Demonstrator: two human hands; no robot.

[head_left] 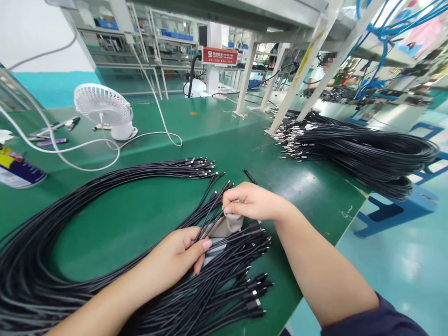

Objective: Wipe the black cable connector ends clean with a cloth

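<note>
Black cables [224,280] with small metal-tipped plugs spread over the green table, bending round in a big loop to the left. My left hand [185,249] is closed around a few of these cables just behind their plugs. Pinched in my right hand [250,199] is a grey-beige cloth [227,226], held against the cable ends near the plugs. Part of the cloth hangs down between my hands. The far end of the bundle [196,168] lies beyond my hands, its plugs pointing right. Exactly which cables touch the cloth is hidden by my fingers.
A second thick cable bundle [350,140] lies at the right beside white shelf legs [276,119]. A small white fan [103,105] with its cord stands at the back left, near a spray can [21,168]. Blue stools [402,210] stand past the table edge; a person [318,72] sits farther back.
</note>
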